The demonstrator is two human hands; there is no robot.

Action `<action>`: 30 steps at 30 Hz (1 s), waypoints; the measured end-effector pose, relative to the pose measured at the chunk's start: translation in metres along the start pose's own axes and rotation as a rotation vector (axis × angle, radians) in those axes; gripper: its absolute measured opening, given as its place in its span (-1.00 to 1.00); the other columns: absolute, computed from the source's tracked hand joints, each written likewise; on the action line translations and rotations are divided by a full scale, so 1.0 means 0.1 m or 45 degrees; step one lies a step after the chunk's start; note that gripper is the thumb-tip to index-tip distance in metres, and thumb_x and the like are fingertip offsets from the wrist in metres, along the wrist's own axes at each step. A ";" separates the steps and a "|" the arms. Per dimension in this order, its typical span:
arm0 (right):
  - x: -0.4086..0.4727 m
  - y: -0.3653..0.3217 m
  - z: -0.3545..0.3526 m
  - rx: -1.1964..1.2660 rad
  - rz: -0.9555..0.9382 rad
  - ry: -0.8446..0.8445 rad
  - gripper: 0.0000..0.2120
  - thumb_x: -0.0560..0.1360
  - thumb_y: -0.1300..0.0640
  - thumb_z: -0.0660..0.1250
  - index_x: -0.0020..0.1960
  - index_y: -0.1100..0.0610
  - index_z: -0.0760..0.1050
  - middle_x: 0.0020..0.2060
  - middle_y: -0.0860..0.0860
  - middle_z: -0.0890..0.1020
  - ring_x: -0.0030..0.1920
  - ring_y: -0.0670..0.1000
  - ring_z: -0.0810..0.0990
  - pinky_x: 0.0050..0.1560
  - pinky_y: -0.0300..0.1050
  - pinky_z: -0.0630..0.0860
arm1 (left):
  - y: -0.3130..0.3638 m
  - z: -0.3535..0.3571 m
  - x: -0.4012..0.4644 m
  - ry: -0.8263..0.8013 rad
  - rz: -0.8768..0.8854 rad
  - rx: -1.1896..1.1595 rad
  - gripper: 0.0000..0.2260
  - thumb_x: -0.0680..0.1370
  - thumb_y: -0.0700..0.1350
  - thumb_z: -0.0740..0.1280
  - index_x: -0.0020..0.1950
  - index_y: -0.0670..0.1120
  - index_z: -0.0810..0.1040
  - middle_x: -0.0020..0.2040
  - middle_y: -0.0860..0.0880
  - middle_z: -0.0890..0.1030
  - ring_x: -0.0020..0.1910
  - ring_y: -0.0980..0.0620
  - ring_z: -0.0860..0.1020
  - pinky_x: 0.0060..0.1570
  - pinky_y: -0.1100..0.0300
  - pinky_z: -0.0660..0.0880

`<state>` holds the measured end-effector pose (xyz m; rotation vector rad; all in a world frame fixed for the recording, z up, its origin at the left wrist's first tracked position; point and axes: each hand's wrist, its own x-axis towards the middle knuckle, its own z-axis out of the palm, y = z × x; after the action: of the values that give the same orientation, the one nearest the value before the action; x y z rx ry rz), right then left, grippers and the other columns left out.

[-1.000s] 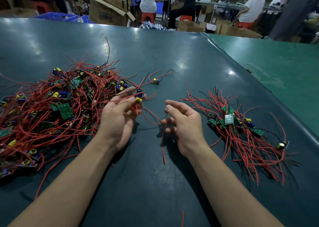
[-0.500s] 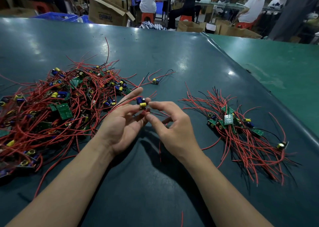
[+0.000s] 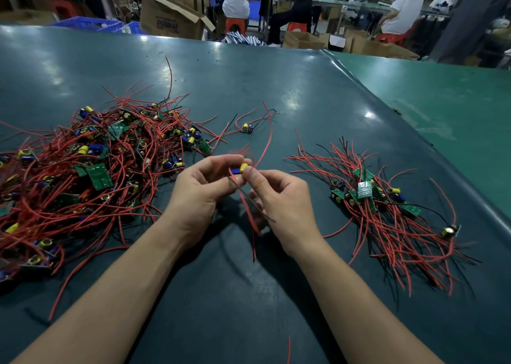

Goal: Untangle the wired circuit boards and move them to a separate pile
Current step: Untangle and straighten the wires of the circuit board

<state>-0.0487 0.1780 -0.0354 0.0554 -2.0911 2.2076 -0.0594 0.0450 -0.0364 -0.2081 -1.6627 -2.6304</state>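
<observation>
A large tangled pile of small green circuit boards with red and black wires (image 3: 91, 167) covers the table's left side. A smaller, combed-out pile of boards (image 3: 387, 211) lies on the right. Between them, above the table, my left hand (image 3: 201, 195) and my right hand (image 3: 282, 200) both pinch one small board with a blue and yellow capacitor (image 3: 240, 168). Its red and black wires hang down between my hands and curve up behind them. One single wired board (image 3: 247, 128) lies alone further back.
The dark green table (image 3: 276, 87) meets a lighter green table (image 3: 442, 100) at a raised seam on the right. A short red wire scrap (image 3: 289, 350) lies near the front edge. Cardboard boxes, blue crates and seated people are beyond the far edge.
My left hand has drawn one board out of the left pile to the middle. My right hand came in from the right and took hold of the same board, whose wires now trail free.
</observation>
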 end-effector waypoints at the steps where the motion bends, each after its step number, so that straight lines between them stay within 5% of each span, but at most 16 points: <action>1: 0.00 0.00 0.00 0.069 0.043 0.012 -0.88 0.51 0.08 0.43 -0.17 0.10 0.66 -0.46 -0.06 0.56 -0.55 -0.13 0.41 -0.56 -0.31 0.34 | -0.01 0.00 0.00 -0.008 -0.005 0.028 -0.69 0.29 -0.29 0.42 0.02 -0.16 0.60 -0.08 -0.03 0.71 -0.10 0.09 0.65 -0.06 0.31 0.55; 6: 0.03 -0.05 -0.01 0.326 0.144 0.031 -0.95 0.50 0.21 0.43 -0.04 0.13 0.64 -0.33 -0.03 0.64 -0.51 -0.17 0.45 -0.55 -0.32 0.34 | -0.05 -0.02 0.00 -0.046 0.005 0.030 -0.70 0.28 -0.32 0.42 -0.01 -0.18 0.58 -0.15 -0.02 0.70 -0.14 0.12 0.64 -0.10 0.34 0.54; 11: 0.06 -0.06 -0.08 0.319 0.185 0.077 -0.93 0.52 0.24 0.39 -0.14 0.14 0.59 -0.36 0.04 0.61 -0.55 -0.10 0.46 -0.60 -0.31 0.30 | -0.07 0.00 -0.05 -0.182 0.005 0.139 -0.75 0.31 -0.27 0.46 -0.03 -0.13 0.61 -0.11 -0.03 0.69 -0.13 0.10 0.63 -0.10 0.31 0.55; 18: 0.11 -0.08 -0.11 0.264 0.115 0.282 -0.86 0.50 0.23 0.41 -0.23 0.15 0.55 -0.47 -0.06 0.56 -0.58 -0.12 0.41 -0.60 -0.33 0.23 | -0.06 0.00 -0.03 -0.021 0.084 0.195 -0.89 0.27 -0.18 0.50 -0.23 -0.09 0.69 -0.18 -0.08 0.71 -0.22 0.06 0.62 -0.14 0.28 0.56; 24: 0.21 -0.12 -0.29 0.501 0.083 0.613 -0.81 0.54 0.25 0.36 -0.26 0.17 0.53 -0.54 -0.08 0.51 -0.61 -0.14 0.36 -0.61 -0.34 0.19 | -0.07 0.02 -0.03 -0.014 0.112 0.159 -0.84 0.26 -0.26 0.50 -0.22 -0.16 0.60 -0.13 -0.15 0.71 -0.10 -0.03 0.67 -0.11 0.24 0.58; 30: 0.25 -0.13 -0.32 0.895 0.327 0.541 -0.70 0.60 0.18 0.23 -0.31 0.15 0.43 -0.58 -0.09 0.32 -0.65 -0.15 0.22 -0.66 -0.35 0.13 | -0.08 0.01 -0.02 0.001 0.117 0.172 -0.82 0.25 -0.27 0.50 -0.22 -0.18 0.58 -0.11 -0.16 0.71 -0.02 -0.07 0.67 0.05 0.11 0.61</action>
<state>-0.0708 0.2113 -0.0218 -0.5979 -1.0966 2.6841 -0.0578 0.0497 -0.0432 -0.2725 -1.7769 -2.4418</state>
